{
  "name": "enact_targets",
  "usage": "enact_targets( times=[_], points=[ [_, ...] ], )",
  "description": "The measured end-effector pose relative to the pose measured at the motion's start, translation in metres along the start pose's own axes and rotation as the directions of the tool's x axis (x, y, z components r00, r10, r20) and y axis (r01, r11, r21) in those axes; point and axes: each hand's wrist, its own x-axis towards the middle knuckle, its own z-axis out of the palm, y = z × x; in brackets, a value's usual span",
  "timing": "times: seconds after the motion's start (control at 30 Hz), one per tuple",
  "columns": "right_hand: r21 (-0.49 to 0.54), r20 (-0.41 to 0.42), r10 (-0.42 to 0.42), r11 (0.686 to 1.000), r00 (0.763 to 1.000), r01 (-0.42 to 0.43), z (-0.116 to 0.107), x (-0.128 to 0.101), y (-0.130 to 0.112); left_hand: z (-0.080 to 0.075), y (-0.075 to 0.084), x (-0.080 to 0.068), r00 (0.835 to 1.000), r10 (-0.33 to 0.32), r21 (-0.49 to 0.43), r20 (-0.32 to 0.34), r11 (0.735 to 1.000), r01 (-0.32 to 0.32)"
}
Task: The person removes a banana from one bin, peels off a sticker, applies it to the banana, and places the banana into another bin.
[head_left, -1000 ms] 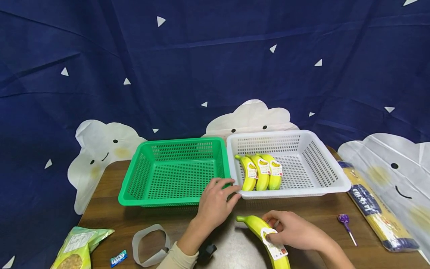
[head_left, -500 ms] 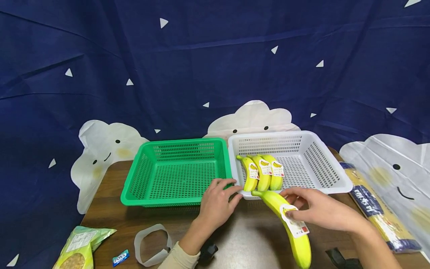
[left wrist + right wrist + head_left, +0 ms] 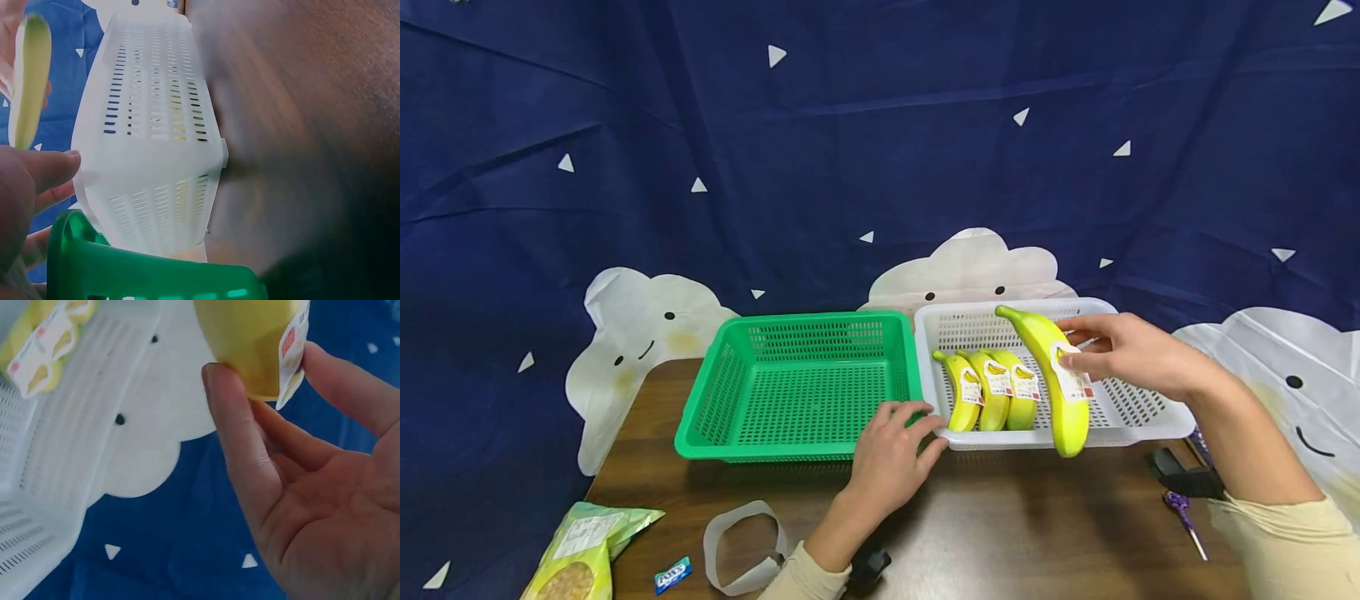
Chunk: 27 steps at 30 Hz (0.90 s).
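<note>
My right hand (image 3: 1131,354) pinches a yellow banana (image 3: 1060,421) between thumb and fingers, above the white basket (image 3: 1150,432). A printed white label is on this banana, by the thumb. Three labelled bananas (image 3: 996,408) lie side by side at the left inside the white basket. My left hand (image 3: 891,458) rests its fingertips at the white basket's front left corner, where the green basket (image 3: 797,454) meets it. In the left wrist view the thumb (image 3: 53,167) touches the white basket's rim. The right wrist view shows the held banana (image 3: 250,344) only in part.
On the brown table (image 3: 985,533) lie a yellow-green snack bag (image 3: 580,546), a small blue packet (image 3: 673,575), a whitish strap loop (image 3: 709,542) and a purple lollipop (image 3: 1180,508). The right arm mostly hides a long pasta packet. A dark blue curtain (image 3: 865,150) hangs behind.
My right hand has lifted the banana from the table's front and carried it forward and right, over the white basket. The left hand keeps its place at the rims.
</note>
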Motion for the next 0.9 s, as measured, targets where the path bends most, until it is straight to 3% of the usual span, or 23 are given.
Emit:
enact_targets(
  times=[0.2,0.33,0.57,0.7,0.9],
  points=[
    [0.029,0.034,0.074,0.997,0.997,-0.075,-0.012,0.034,0.018,0.002,0.001,0.001,1.000,-0.018,-0.001,0.017,1.000,0.018],
    [-0.006,0.066,0.128,0.992,0.990,-0.128,-0.013,0.054,0.034,0.002,0.002,0.001,0.999,-0.033,0.011,0.029,0.999,0.033],
    [-0.043,0.091,0.202,0.979,0.975,-0.199,-0.009,0.083,0.064,0.003,0.000,0.001,1.000,-0.029,0.016,-0.001,0.999,0.029],
    [-0.062,0.145,0.279,0.960,0.949,-0.272,0.001,0.096,0.071,0.003,-0.001,0.001,0.999,-0.033,0.021,-0.004,0.999,0.033],
    [-0.107,0.241,0.395,0.919,0.886,-0.381,0.017,0.107,0.082,0.004,0.000,0.001,0.999,-0.035,0.027,0.014,0.999,0.034]
  ],
)
